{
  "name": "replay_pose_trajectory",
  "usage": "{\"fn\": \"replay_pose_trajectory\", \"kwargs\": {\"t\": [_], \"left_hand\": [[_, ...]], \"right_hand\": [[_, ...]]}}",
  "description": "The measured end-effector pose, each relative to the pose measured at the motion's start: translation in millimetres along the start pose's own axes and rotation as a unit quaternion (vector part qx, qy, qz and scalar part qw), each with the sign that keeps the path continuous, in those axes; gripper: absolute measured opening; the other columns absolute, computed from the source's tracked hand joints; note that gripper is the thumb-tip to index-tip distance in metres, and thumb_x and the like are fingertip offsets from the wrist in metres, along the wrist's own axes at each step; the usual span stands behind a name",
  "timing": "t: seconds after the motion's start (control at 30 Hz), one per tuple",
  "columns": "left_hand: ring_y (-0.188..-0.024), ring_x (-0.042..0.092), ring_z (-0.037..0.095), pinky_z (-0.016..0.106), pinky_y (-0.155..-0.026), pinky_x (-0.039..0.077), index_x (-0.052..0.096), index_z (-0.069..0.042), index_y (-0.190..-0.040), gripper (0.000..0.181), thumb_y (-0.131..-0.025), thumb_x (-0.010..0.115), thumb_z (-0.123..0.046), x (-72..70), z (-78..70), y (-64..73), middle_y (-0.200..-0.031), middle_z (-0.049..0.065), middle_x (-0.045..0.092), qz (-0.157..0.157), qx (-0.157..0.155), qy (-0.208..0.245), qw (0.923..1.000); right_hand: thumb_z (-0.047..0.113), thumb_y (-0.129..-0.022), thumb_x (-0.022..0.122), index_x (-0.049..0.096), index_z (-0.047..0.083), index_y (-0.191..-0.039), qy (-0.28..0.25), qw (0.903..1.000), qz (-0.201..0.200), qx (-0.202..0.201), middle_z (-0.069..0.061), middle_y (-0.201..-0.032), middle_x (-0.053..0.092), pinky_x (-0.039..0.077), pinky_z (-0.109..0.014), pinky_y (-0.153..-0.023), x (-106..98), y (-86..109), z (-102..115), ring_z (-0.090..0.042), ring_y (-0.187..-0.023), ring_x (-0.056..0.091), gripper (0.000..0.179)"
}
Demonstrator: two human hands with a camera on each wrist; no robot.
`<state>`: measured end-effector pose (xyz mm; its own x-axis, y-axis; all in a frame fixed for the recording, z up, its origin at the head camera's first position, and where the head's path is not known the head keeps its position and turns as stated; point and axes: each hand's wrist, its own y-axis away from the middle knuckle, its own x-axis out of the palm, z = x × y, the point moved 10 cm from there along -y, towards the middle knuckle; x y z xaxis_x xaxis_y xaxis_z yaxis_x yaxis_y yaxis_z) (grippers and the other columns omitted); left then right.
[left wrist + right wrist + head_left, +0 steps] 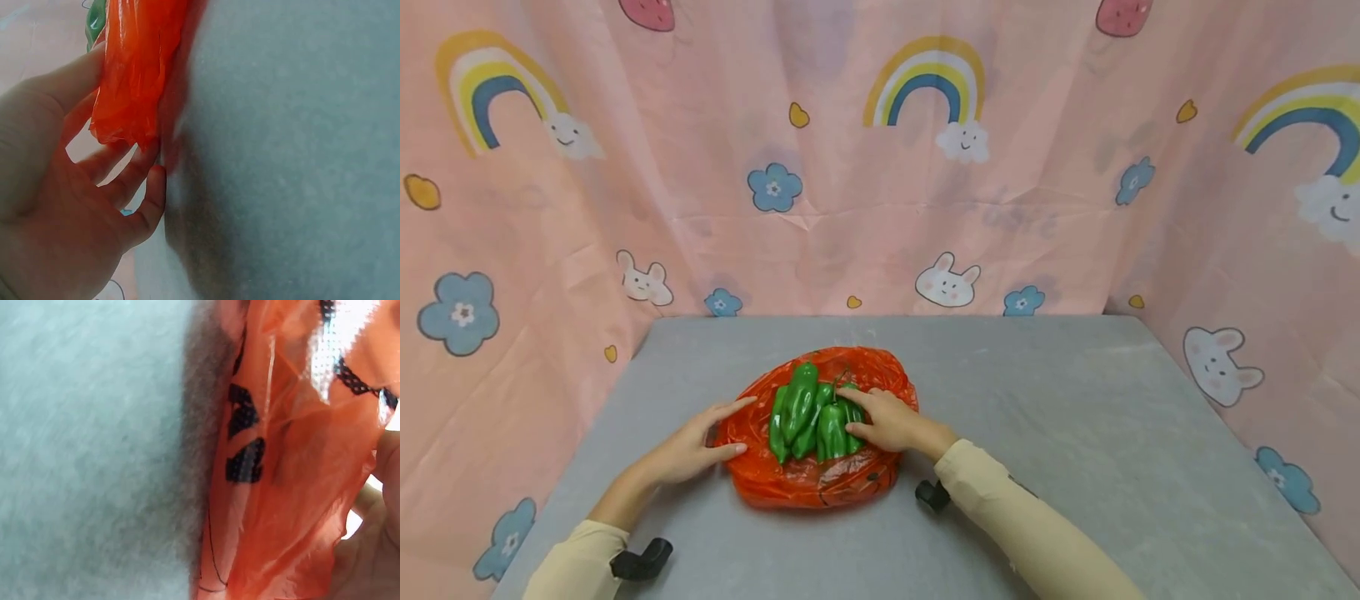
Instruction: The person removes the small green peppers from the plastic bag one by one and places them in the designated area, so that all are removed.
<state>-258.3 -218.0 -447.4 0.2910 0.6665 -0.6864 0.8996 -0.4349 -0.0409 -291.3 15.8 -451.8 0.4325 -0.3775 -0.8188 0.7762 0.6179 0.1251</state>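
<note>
Several glossy green peppers (800,402) lie bunched inside an open red plastic bag (752,433), its rim crumpled down around them. At the bag's left edge is my left hand (683,448), thumb and fingers spread over the rim. In the left wrist view the red plastic (134,75) passes between the thumb and the loosely bent fingers. From the right, my right hand (887,419) reaches over the rim and holds the rightmost pepper (854,414) between thumb and forefinger. The right wrist view has the bag's side (287,487) in front, hiding most of that hand.
The bag stands on a grey tabletop (1060,433). A pink curtain (850,250) with rainbows, rabbits and flowers encloses the table at the back and both sides. Black mounts (642,560) sit at both wrists, beside cream sleeves (1022,508).
</note>
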Motion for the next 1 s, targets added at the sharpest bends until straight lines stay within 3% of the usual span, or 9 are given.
{"fn": "replay_pose_trajectory", "kwargs": {"t": [0.23,0.4,0.57,0.8,0.87,1.0], "left_hand": [[-0.136,0.044,0.052,0.073,-0.111,0.032,0.047,-0.008,-0.150,0.065,-0.093,0.073,-0.026,-0.6,2.0,-1.3,-0.148,0.027,0.049,0.002,-0.002,-0.005,1.0000],[-0.138,0.043,0.052,0.072,-0.112,0.032,0.046,-0.007,-0.150,0.067,-0.093,0.074,-0.026,1.3,4.8,-1.2,-0.149,0.027,0.049,0.003,-0.004,0.002,1.0000],[-0.138,0.044,0.051,0.070,-0.112,0.034,0.046,-0.008,-0.151,0.067,-0.093,0.074,-0.026,1.9,8.4,-0.7,-0.149,0.026,0.049,-0.002,-0.011,0.014,0.9998],[-0.139,0.044,0.051,0.069,-0.113,0.032,0.047,-0.006,-0.150,0.067,-0.092,0.074,-0.025,2.7,9.9,-0.4,-0.149,0.027,0.050,-0.006,-0.003,0.021,0.9998],[-0.140,0.044,0.049,0.063,-0.115,0.035,0.047,-0.007,-0.150,0.066,-0.092,0.074,-0.026,3.9,13.3,-0.5,-0.150,0.025,0.049,-0.005,-0.005,0.025,0.9997],[-0.141,0.043,0.046,0.030,-0.114,0.039,0.047,-0.009,-0.151,0.066,-0.093,0.074,-0.027,7.5,19.3,-0.3,-0.153,0.023,0.048,0.003,-0.009,0.036,0.9993]], "right_hand": [[0.019,-0.100,0.063,0.043,0.013,-0.152,-0.049,0.9985,-0.019,-0.016,-0.018,-0.150,0.051,0.041,-0.055,-0.115,-2,-4.0,-1,-0.036,-0.139,0.049,0.056],[0.014,-0.096,0.067,0.045,0.016,-0.150,-0.079,0.9951,-0.058,-0.007,-0.019,-0.143,0.054,0.047,-0.057,-0.107,-11,2.4,-2,-0.036,-0.130,0.053,0.057],[0.017,-0.095,0.070,0.044,0.020,-0.148,-0.069,0.9923,-0.103,0.003,-0.016,-0.136,0.055,0.051,-0.052,-0.097,-20,9.2,-3,-0.029,-0.118,0.056,0.059],[0.016,-0.092,0.075,0.043,0.026,-0.146,-0.080,0.9846,-0.155,-0.014,-0.014,-0.138,0.050,0.053,-0.050,-0.094,-32,17.0,3,-0.030,-0.119,0.057,0.063],[0.013,-0.092,0.075,0.042,0.025,-0.146,-0.086,0.9816,-0.170,-0.020,-0.014,-0.140,0.050,0.053,-0.048,-0.094,-36,20.4,5,-0.028,-0.118,0.056,0.065],[0.010,-0.091,0.075,0.042,0.023,-0.147,-0.106,0.9758,-0.188,-0.037,-0.010,-0.145,0.049,0.051,-0.049,-0.095,-46,28.8,9,-0.025,-0.118,0.053,0.066]]}}
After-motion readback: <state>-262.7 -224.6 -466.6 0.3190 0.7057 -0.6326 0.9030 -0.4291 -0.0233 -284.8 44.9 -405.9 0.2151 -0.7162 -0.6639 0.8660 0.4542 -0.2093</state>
